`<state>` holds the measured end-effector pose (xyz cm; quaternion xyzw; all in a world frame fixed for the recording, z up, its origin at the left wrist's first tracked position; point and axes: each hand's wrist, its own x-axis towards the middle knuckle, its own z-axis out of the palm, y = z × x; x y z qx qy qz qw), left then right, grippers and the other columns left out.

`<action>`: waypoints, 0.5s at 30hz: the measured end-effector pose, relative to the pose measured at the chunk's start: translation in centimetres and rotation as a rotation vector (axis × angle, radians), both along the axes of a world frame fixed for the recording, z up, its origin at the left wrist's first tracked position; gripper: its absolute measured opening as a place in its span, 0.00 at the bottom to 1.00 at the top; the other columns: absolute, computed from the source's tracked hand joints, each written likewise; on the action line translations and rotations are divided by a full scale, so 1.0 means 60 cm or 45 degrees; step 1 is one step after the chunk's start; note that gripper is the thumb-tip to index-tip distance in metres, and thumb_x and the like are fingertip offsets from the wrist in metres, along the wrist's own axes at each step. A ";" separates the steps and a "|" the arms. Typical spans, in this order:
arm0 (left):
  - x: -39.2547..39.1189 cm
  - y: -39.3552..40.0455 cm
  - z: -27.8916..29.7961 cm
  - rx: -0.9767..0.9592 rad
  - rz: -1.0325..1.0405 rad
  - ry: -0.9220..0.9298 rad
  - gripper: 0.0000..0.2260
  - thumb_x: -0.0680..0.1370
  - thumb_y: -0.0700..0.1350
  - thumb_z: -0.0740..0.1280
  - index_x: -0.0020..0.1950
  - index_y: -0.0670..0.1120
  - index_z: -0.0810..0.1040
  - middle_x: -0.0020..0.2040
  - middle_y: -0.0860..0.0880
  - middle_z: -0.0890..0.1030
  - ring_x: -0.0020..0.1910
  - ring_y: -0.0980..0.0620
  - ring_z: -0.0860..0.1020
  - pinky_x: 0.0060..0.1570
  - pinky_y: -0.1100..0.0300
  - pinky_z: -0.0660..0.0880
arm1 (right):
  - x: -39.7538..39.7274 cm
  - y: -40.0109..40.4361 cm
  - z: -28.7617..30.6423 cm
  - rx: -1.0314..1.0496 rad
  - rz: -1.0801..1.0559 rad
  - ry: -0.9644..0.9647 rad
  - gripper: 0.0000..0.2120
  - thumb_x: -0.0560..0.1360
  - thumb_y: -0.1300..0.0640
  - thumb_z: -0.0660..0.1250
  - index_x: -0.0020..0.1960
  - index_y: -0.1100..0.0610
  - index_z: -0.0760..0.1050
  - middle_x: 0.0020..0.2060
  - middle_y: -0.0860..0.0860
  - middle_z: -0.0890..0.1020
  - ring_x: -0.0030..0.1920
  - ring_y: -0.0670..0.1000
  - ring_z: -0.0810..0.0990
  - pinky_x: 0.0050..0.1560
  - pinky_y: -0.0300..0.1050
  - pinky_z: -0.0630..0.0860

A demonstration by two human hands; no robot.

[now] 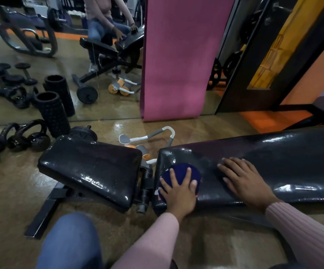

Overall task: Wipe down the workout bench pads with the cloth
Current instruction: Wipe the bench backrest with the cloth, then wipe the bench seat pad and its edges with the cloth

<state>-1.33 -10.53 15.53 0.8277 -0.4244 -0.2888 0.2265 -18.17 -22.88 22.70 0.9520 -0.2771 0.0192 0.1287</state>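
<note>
The workout bench has two glossy black pads: a seat pad (91, 169) on the left and a long back pad (273, 158) on the right. A dark blue cloth (182, 171) lies on the left end of the back pad. My left hand (179, 193) presses flat on the cloth with fingers spread. My right hand (244, 179) rests flat on the back pad just right of the cloth, holding nothing.
A pink mat (176, 61) leans against the wall mirror behind the bench. Kettlebells (29, 136), a black foam roller (52, 113) and a weight plate (83, 133) sit on the floor to the left. An orange-and-white ab roller (147, 140) lies behind the pad gap. My knee (69, 241) is below.
</note>
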 end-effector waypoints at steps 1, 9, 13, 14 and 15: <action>0.006 0.005 -0.004 0.014 0.055 0.027 0.22 0.80 0.63 0.43 0.74 0.68 0.42 0.78 0.48 0.37 0.74 0.33 0.37 0.71 0.36 0.40 | 0.008 0.007 -0.001 0.006 0.025 -0.003 0.26 0.82 0.44 0.42 0.69 0.52 0.70 0.67 0.53 0.73 0.67 0.55 0.68 0.67 0.54 0.62; -0.052 0.062 -0.003 0.084 -0.177 -0.205 0.29 0.78 0.65 0.42 0.76 0.59 0.40 0.74 0.46 0.29 0.72 0.34 0.33 0.70 0.38 0.35 | 0.123 0.108 -0.036 0.317 0.288 -0.185 0.22 0.77 0.56 0.57 0.70 0.54 0.69 0.70 0.52 0.70 0.71 0.54 0.65 0.70 0.51 0.65; 0.004 0.033 0.019 0.181 -0.305 -0.119 0.39 0.78 0.54 0.61 0.77 0.50 0.36 0.77 0.47 0.36 0.74 0.37 0.34 0.73 0.42 0.39 | 0.172 0.127 -0.032 0.688 0.124 -0.150 0.24 0.76 0.62 0.60 0.71 0.52 0.68 0.69 0.51 0.72 0.69 0.50 0.69 0.69 0.46 0.66; 0.022 0.030 0.016 0.182 -0.334 -0.109 0.37 0.78 0.54 0.61 0.77 0.52 0.39 0.77 0.48 0.37 0.74 0.38 0.35 0.73 0.42 0.41 | 0.179 0.125 -0.029 0.742 0.072 -0.146 0.25 0.75 0.63 0.60 0.72 0.52 0.67 0.68 0.51 0.72 0.68 0.50 0.70 0.68 0.45 0.66; 0.042 0.031 0.008 0.167 -0.356 -0.103 0.34 0.79 0.53 0.61 0.77 0.55 0.43 0.78 0.50 0.38 0.75 0.38 0.36 0.73 0.41 0.45 | 0.183 0.121 -0.026 0.754 0.044 -0.131 0.27 0.75 0.64 0.60 0.72 0.51 0.66 0.68 0.50 0.73 0.67 0.51 0.71 0.67 0.44 0.67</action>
